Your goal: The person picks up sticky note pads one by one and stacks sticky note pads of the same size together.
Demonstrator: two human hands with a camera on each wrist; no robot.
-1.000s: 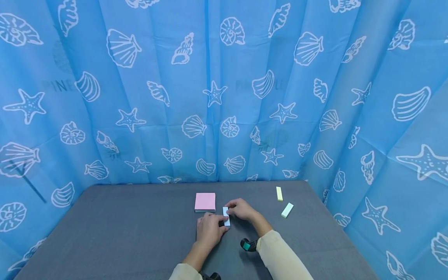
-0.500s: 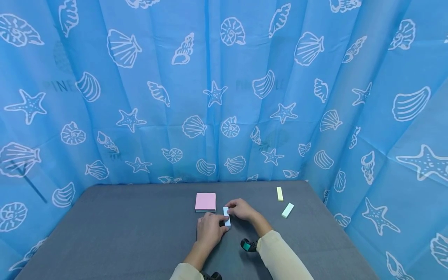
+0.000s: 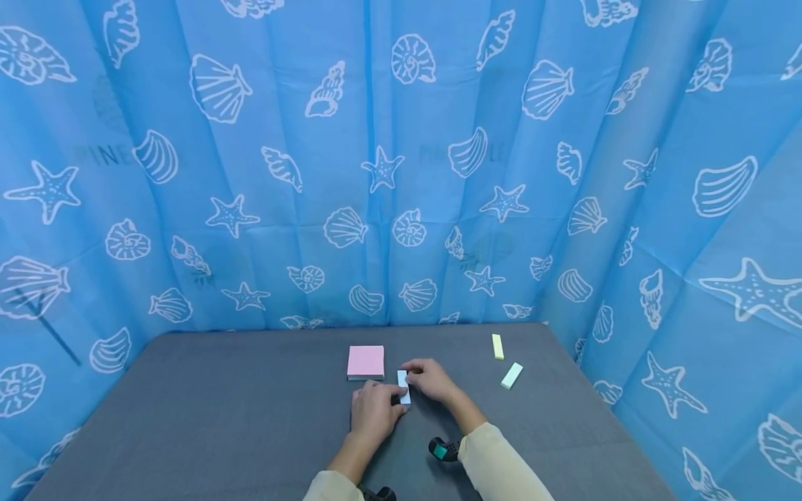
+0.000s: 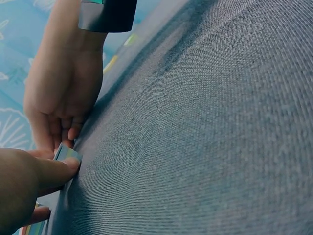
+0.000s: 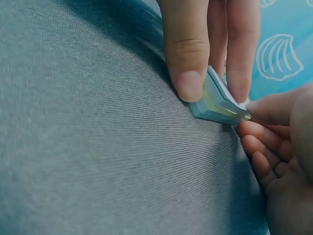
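A narrow pad of sticky note strips, pale on top, lies upright to the view near the table's middle. My left hand grips its near end, the thumb against the end face. At the far end my right hand pinches a corner between thumb and index finger. From the right wrist, the pad shows bluish and yellow layers, and its top sheets bend a little at the right fingertips. The left wrist view shows the left thumb covering part of the pad.
A square pink sticky note pad sits just left of the hands, with layered edges. To the right lie a yellow strip pad and a pale green strip pad. A blue shell-print curtain hangs behind the grey cloth-covered table.
My right hand and forearm have shifted very slightly toward me, still at the pad's far corner. The left hand keeps its hold. The head view has turned a touch.
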